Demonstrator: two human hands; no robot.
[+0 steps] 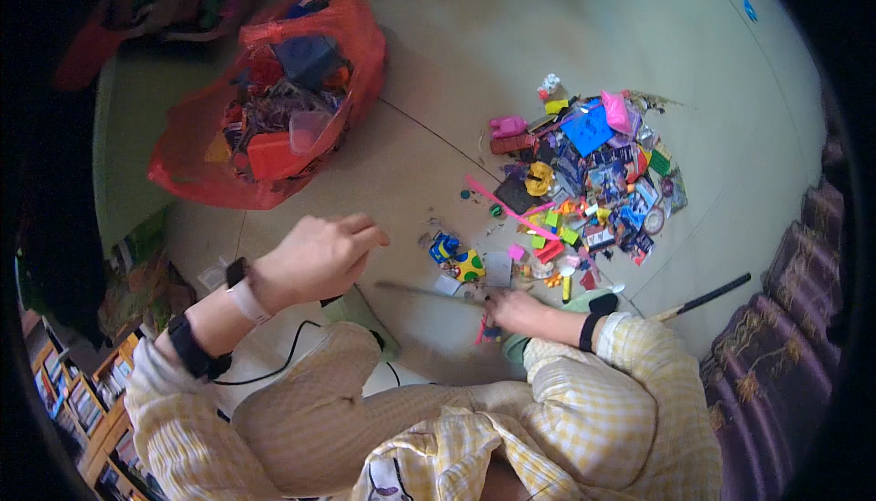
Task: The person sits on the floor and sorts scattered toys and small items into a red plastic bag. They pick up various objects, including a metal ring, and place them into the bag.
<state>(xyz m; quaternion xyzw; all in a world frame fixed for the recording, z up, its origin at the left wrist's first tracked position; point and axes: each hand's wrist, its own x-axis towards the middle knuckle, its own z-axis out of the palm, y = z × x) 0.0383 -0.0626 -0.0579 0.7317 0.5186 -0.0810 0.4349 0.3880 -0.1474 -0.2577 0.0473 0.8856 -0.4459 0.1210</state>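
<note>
My left hand (325, 258) is raised above the floor between the red bag and the toy pile, fingers curled. Its palm side is turned away, so anything in it is hidden. Low over the floor, my right hand (514, 311) reaches among small loose pieces, fingers pointing down. A long, thin blurred strip (424, 293) runs up to its fingertips; whether I grip it cannot be made out. Close by lie a small red and blue piece (488, 331), a grey flat card (498, 270), a yellow toy piece with green spots (470, 265) and a blue toy vehicle (445, 246).
A large heap of mixed small toys and cards (595, 165) spreads ahead on the right. At the upper left stands an open red plastic bag (369, 56) full of items. A dark-handled stick (712, 294) lies right, near purple patterned fabric (773, 343). A black cable (291, 357) curves beside my leg.
</note>
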